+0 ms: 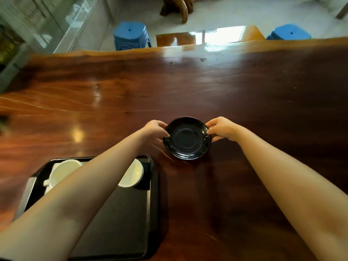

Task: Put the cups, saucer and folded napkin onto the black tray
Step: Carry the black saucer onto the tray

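Because the saucer (187, 138) looks like glazed ceramic, you should expect it to be rigid, fairly light, slick under your fingers and breakable if it drops or knocks against a cup. Its thin raised rim is the natural place to take hold, and that is where you have it: your left hand (155, 128) pinches the left edge and your right hand (222, 128) pinches the right edge, thumbs on top, both hands closed on the rim at opposite sides. Whether the saucer is lifted clear or resting on the wood cannot be told from this angle.

The saucer is round, glossy black, shallow, with a flat circular well in the middle for a cup and small highlights along its near edge. It sits over the tabletop (244, 95), a wide slab of polished reddish-brown wood, just beyond the far right corner of the black tray (120, 223).

The tray lies near you on the left, rectangular with a low rim. At its far end are two white cups: the left cup (63, 171) stands on a white folded napkin (48, 185), and the right cup (133, 174) sits near the far right corner. Your left forearm crosses over the tray and hides part of both. The near half of the tray looks bare, so the saucer appears to be the last piece.

Beyond the table stand two blue stools (130, 34).
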{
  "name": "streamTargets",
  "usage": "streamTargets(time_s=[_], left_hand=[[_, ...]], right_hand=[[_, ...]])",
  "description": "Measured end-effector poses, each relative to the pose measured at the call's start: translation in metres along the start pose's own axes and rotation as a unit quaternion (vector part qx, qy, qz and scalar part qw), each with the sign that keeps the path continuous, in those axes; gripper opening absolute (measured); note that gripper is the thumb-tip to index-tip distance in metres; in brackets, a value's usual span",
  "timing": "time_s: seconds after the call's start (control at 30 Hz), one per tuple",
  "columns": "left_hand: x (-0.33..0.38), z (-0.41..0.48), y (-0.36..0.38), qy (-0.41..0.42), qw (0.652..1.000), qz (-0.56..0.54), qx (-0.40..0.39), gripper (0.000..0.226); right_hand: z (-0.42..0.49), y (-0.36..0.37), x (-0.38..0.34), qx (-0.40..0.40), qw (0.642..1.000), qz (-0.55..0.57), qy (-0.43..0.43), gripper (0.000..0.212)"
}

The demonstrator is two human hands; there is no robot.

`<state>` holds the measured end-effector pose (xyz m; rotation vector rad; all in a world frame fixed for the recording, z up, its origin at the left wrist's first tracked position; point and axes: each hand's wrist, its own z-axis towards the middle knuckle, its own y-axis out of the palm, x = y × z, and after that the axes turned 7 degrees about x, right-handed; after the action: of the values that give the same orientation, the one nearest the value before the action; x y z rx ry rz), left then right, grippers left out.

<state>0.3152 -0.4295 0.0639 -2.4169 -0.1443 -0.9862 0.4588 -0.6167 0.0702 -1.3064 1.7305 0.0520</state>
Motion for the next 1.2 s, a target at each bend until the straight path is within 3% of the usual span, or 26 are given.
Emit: streamTargets(time_s=[0.27, 0.57, 0.9, 1.2], left_hand=[[-0.025, -0.059, -0.066, 0.031, 0.993, -0.104, 0.044, 0.038], [-0.104, -0.114, -0.159, 0.034, 0.985, -0.155, 0.075, 0.024], [-0.249, -0.149, -0.231, 0.023, 0.986, -0.13, 0.097, 0.029], [-0.353, -0.153, -0.221, -0.058, 0.992, -0.084, 0.075, 0.021]], right_hand=[[-0.035, 0.032, -0.063, 0.016, 0.998, -0.007, -0.059, 0.022], [-0.078, 0.132, -0.117, 0.012, 0.996, 0.023, -0.08, 0.02], [-0.12, 0.287, -0.123, -0.051, 0.994, 0.097, -0.018, 0.022], [-0.128, 0.376, -0.082, -0.123, 0.987, 0.09, 0.057, 0.027]])
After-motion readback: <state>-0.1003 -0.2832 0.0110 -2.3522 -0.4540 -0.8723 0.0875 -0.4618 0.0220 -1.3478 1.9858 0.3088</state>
